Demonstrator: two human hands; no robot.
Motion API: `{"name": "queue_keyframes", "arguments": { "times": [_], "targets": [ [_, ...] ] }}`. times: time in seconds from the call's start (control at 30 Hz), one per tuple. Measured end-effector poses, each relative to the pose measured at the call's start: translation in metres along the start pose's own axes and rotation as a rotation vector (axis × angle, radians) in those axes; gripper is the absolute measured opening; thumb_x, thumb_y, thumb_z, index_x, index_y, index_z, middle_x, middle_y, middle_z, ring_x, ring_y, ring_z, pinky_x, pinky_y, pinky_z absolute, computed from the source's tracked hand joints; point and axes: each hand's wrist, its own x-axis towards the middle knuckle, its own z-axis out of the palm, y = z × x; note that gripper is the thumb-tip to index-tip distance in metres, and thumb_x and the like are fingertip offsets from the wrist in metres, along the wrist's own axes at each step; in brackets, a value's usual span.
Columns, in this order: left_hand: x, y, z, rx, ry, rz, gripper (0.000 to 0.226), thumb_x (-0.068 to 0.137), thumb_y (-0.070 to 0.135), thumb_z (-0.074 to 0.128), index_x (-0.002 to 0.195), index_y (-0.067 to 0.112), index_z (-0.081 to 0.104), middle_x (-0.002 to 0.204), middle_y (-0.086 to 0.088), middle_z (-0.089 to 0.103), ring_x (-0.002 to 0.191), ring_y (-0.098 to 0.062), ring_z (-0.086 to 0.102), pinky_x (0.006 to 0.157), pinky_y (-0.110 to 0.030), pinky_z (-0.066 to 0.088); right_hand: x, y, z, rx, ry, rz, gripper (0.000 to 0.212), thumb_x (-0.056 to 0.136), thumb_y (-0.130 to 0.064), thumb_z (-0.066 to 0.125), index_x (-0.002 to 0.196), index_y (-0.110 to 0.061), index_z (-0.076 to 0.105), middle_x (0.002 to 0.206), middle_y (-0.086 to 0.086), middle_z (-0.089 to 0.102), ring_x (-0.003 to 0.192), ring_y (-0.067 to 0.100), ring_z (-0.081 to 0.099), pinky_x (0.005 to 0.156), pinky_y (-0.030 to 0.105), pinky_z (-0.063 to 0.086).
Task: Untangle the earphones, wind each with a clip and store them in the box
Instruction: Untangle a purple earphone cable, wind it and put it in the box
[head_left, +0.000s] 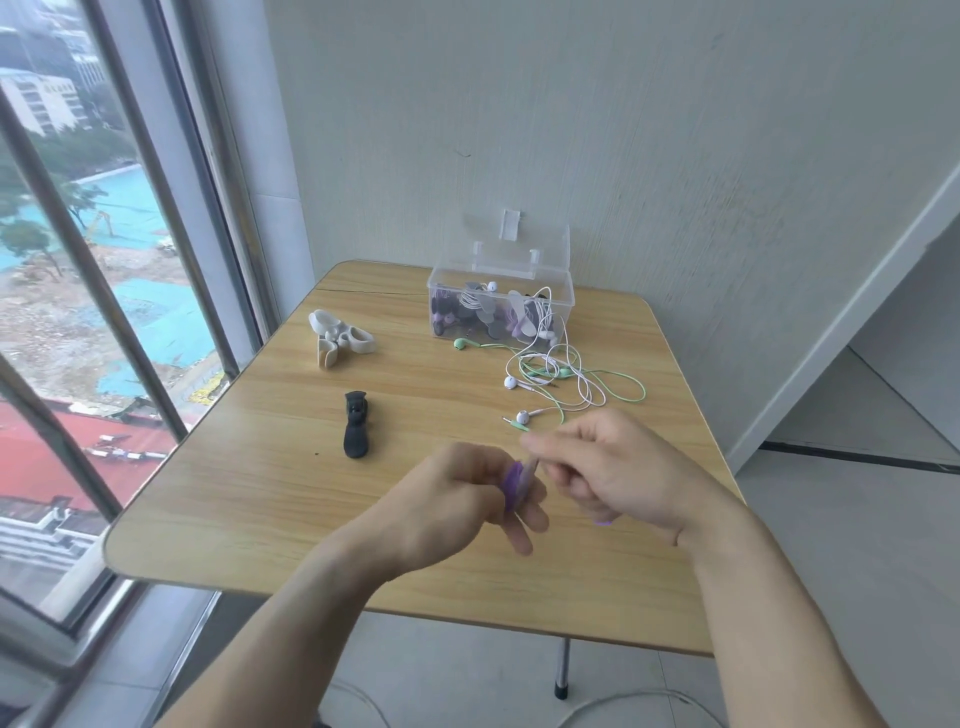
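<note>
Head view: a person stands over a small table by a window, both hands raised above its near half.
Table (249, 499): light wood top with rounded corners, pushed towards the wall corner.
Box (501, 296): clear plastic, at the far side of the table, its lid standing open against the wall; wound earphones and clips in white, grey, purple and black lie inside.
Loose earphones (566, 382): a white set and a mint-green set tangled together on the table just in front of the box, one white cord running up over the box rim.
Left hand (462, 499): fingers curled round a purple clip (514, 480), gripping it above the table's near middle.
Right hand (613, 467): just beside the left, thumb and fingers pinching something thin at the clip's top; motion blur hides whether it is the cord. A purple bit (602, 522) shows under the palm.
White clips (340, 338): a small heap at the table's far left.
Black clip (357, 423): lying alone, between the white heap and the hands.
</note>
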Motion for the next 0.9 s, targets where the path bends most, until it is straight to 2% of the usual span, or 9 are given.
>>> {"name": "queue_keyframes", "arguments": {
  "times": [0.07,0.13,0.27,0.37,0.5,0.63,0.73,0.8,0.9],
  "targets": [
    [-0.001,0.004,0.001,-0.124,-0.134,-0.03,0.032,0.072,0.006,0.044,0.096,-0.005,0.063,0.083,-0.02,0.07,0.063,-0.025,0.064,0.045,-0.027,0.029,0.003,0.004,-0.004,0.139,0.066,-0.005,0.048,0.098,-0.035,0.059,0.055,-0.017,0.047,0.05,0.001,0.026,0.046,0.015,0.015,0.048,0.026,0.014],
    [-0.002,0.007,0.003,-0.191,-0.182,-0.008,0.026,0.076,0.016,0.048,0.089,0.001,0.064,0.071,-0.016,0.061,0.056,-0.023,0.054,0.045,-0.029,0.025,0.006,0.008,-0.005,0.219,0.084,-0.006,0.048,0.096,-0.04,0.06,0.055,-0.018,0.047,0.054,0.003,0.025,0.048,0.015,0.014,0.05,0.03,0.012],
    [-0.003,0.01,0.004,-0.332,-0.08,-0.005,0.029,0.097,0.025,0.051,0.072,0.01,0.052,0.06,-0.01,0.05,0.046,-0.019,0.039,0.041,-0.022,0.024,0.008,0.013,-0.005,0.277,0.073,-0.014,0.045,0.085,-0.052,0.062,0.062,-0.015,0.051,0.055,0.0,0.031,0.045,0.014,0.019,0.047,0.027,0.017],
    [-0.001,0.015,0.002,-0.561,0.008,-0.017,0.028,0.092,0.029,0.047,0.069,0.013,0.044,0.06,-0.012,0.056,0.045,-0.02,0.049,0.04,-0.023,0.02,0.009,0.016,-0.004,0.242,0.058,-0.029,0.043,0.085,-0.053,0.06,0.072,-0.012,0.056,0.054,-0.003,0.034,0.048,0.014,0.02,0.049,0.03,0.017],
    [0.0,0.016,-0.006,-0.841,0.167,0.018,0.026,0.089,0.032,0.049,0.072,0.013,0.047,0.079,-0.015,0.071,0.073,-0.024,0.072,0.039,-0.023,0.023,0.009,0.014,0.002,0.126,0.011,-0.091,0.037,0.098,-0.041,0.054,0.082,-0.009,0.062,0.056,-0.005,0.038,0.049,0.014,0.026,0.049,0.028,0.022],
    [-0.001,0.017,-0.011,-0.979,0.286,0.087,0.02,0.088,0.028,0.052,0.092,0.009,0.057,0.116,-0.019,0.071,0.108,-0.026,0.07,0.043,-0.021,0.038,0.009,0.012,0.012,0.031,-0.046,-0.092,0.027,0.104,-0.027,0.052,0.093,-0.008,0.068,0.058,-0.005,0.044,0.049,0.013,0.033,0.053,0.033,0.03],
    [0.002,0.015,-0.013,-0.919,0.392,0.123,0.03,0.087,0.017,0.054,0.113,0.002,0.057,0.12,-0.016,0.07,0.113,-0.024,0.068,0.044,-0.022,0.04,0.009,0.01,0.022,-0.042,-0.122,-0.045,0.025,0.104,-0.026,0.052,0.096,-0.012,0.071,0.058,-0.009,0.047,0.045,0.011,0.033,0.06,0.043,0.034],
    [0.004,0.011,-0.014,-0.685,0.495,0.104,0.021,0.093,0.009,0.053,0.111,0.005,0.062,0.118,-0.01,0.072,0.108,-0.019,0.07,0.045,-0.026,0.038,0.008,0.007,0.028,-0.088,-0.167,-0.03,0.026,0.104,-0.024,0.051,0.098,-0.011,0.072,0.058,-0.01,0.048,0.045,0.009,0.035,0.061,0.042,0.038],
    [0.005,0.003,-0.006,-0.243,0.565,0.087,0.017,0.099,0.008,0.049,0.106,0.012,0.064,0.114,-0.001,0.071,0.095,-0.004,0.071,0.054,-0.028,0.044,0.006,0.001,0.03,-0.144,-0.193,-0.034,0.026,0.103,-0.024,0.05,0.097,-0.012,0.072,0.059,-0.01,0.051,0.046,0.006,0.04,0.054,0.03,0.039]
  ]
}}
